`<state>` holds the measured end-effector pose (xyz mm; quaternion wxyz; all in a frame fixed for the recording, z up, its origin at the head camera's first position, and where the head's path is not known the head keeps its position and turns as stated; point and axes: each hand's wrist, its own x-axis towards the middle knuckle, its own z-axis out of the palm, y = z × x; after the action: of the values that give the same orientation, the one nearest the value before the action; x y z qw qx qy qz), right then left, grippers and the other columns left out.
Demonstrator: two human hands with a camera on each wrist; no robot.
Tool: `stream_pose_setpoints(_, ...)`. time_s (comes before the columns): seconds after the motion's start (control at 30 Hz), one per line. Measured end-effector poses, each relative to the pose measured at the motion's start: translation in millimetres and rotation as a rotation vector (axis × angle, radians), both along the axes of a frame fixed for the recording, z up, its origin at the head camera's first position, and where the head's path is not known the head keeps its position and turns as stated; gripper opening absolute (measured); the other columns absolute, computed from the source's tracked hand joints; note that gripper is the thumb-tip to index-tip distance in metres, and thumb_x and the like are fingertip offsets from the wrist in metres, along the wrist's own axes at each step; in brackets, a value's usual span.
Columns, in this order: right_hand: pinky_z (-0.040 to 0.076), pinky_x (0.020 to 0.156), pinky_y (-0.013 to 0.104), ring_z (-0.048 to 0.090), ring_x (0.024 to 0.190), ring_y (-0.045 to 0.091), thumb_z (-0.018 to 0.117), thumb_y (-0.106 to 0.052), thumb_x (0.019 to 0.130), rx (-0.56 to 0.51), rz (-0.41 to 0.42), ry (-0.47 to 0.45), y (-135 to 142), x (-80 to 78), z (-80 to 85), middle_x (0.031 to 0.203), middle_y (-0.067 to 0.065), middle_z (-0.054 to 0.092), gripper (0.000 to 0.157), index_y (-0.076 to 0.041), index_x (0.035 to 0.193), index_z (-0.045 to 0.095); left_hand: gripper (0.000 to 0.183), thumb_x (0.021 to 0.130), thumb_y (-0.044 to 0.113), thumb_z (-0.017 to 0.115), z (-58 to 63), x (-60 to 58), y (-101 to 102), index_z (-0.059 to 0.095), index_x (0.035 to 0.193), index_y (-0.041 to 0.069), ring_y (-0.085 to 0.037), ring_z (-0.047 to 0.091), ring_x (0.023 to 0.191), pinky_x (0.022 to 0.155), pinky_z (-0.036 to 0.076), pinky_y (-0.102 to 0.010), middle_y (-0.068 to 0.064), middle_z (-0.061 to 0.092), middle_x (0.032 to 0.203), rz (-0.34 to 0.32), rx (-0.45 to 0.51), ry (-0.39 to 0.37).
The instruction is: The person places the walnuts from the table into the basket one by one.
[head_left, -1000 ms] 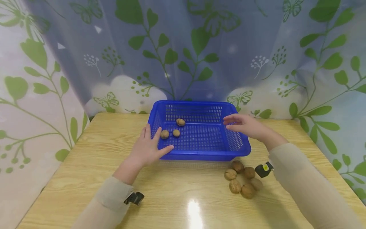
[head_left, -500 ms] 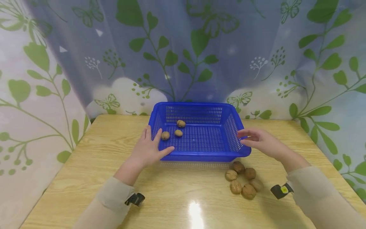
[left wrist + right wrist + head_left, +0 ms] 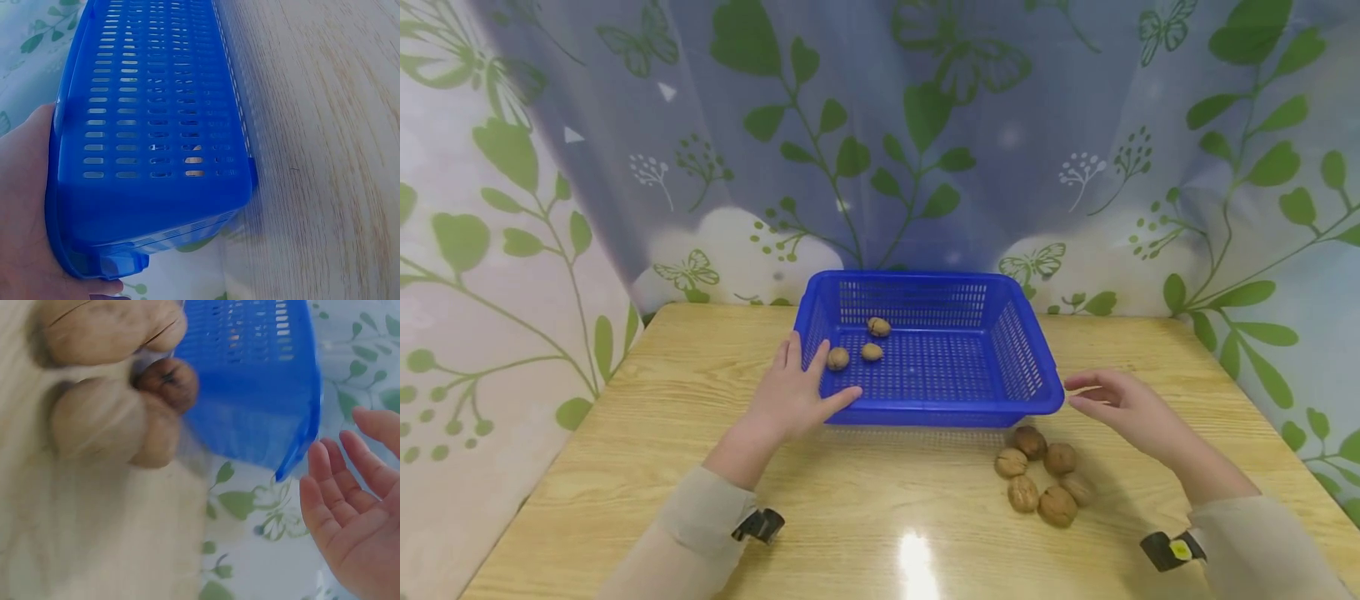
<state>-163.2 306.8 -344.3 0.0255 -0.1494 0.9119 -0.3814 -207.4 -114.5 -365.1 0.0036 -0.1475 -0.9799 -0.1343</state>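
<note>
A blue plastic basket [image 3: 925, 405] with slotted walls stands on the table and holds three walnuts, one of them a walnut [image 3: 878, 327] near the back wall. At its front left corner my left hand [image 3: 790, 396] rests on the rim, fingers spread and thumb lying over the front edge. The left wrist view has this hand [image 3: 25, 206] against the rim. Just off the basket's right side hovers my right hand [image 3: 1123, 408], holding nothing, its fingers loosely bent. Several more walnuts [image 3: 1057, 506] lie in a cluster on the table, in front of the basket's right corner.
The light wood table [image 3: 820, 517] runs back to a leaf-patterned curtain [image 3: 1000, 167] close behind the basket. Small black wrist cameras sit at the left cuff [image 3: 758, 526] and the right cuff [image 3: 1172, 550].
My right hand has drawn back from above the basket's right part to outside its right rim, toward me. One walnut in the basket has rolled slightly right. The left hand stays on the corner.
</note>
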Motion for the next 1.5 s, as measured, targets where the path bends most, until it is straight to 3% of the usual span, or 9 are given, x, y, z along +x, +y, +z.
stream_pose_setpoints(0.37,0.049,0.083,0.042,0.056,0.107,0.037,0.059,-0.023,0.092,0.009,0.061,-0.169,19,5.7,-51.0,0.123,0.025,0.054,0.045,0.006,0.126,0.051,0.095,0.084,0.074,0.034,4.1,1.3,1,0.021,0.149,0.006,-0.047,0.006,0.136,0.106,0.02,-0.055,-0.034,0.001,0.148,-0.002,-0.003,-0.004)
stream_pose_setpoints(0.57,0.05,0.081,0.043,0.059,0.101,0.04,0.064,-0.019,0.089,0.022,0.133,-0.158,15,7.8,-62.4,0.118,0.03,0.055,0.044,0.011,0.12,0.052,0.095,0.084,0.074,0.034,2.9,1.9,1,0.02,0.149,0.007,-0.047,0.006,0.136,0.106,0.02,-0.055,-0.034,0.001,0.148,0.003,0.0,-0.011)
stream_pose_setpoints(0.83,0.052,0.075,0.036,0.062,0.095,0.035,0.067,-0.021,0.087,0.053,0.134,-0.175,15,7.1,-67.1,0.115,0.03,0.056,0.045,0.009,0.118,0.054,0.095,0.084,0.075,0.033,0.9,1.1,2,0.02,0.149,0.007,-0.047,0.006,0.136,0.106,0.019,-0.055,-0.033,0.0,0.149,0.005,0.002,-0.007)
stream_pose_setpoints(1.0,0.052,0.072,0.033,0.063,0.093,0.033,0.067,-0.021,0.086,0.065,0.113,-0.138,15,9.6,-65.3,0.113,0.026,0.059,0.043,0.007,0.117,0.056,0.095,0.084,0.075,0.034,1.9,1.3,2,0.02,0.149,0.007,-0.047,0.004,0.136,0.106,0.019,-0.055,-0.033,0.0,0.149,0.001,0.0,-0.013)
stream_pose_setpoints(1.27,0.053,0.074,0.036,0.059,0.098,0.036,0.064,-0.021,0.089,0.043,0.042,-0.12,16,14.7,-46.5,0.119,0.026,0.056,0.047,0.008,0.124,0.052,0.094,0.084,0.074,0.034,1.2,1.7,1,0.019,0.149,0.008,-0.047,0.004,0.136,0.105,0.02,-0.056,-0.032,-0.001,0.149,0.008,-0.001,-0.022)
stream_pose_setpoints(1.5,0.052,0.073,0.036,0.06,0.098,0.032,0.063,-0.022,0.09,0.084,0.019,-0.053,18,17.6,-29.4,0.118,0.022,0.058,0.047,0.006,0.126,0.051,0.095,0.083,0.076,0.032,0.1,0.4,0,0.018,0.15,0.009,-0.047,0.004,0.136,0.106,0.019,-0.056,-0.032,-0.001,0.149,0.012,-0.011,-0.026)
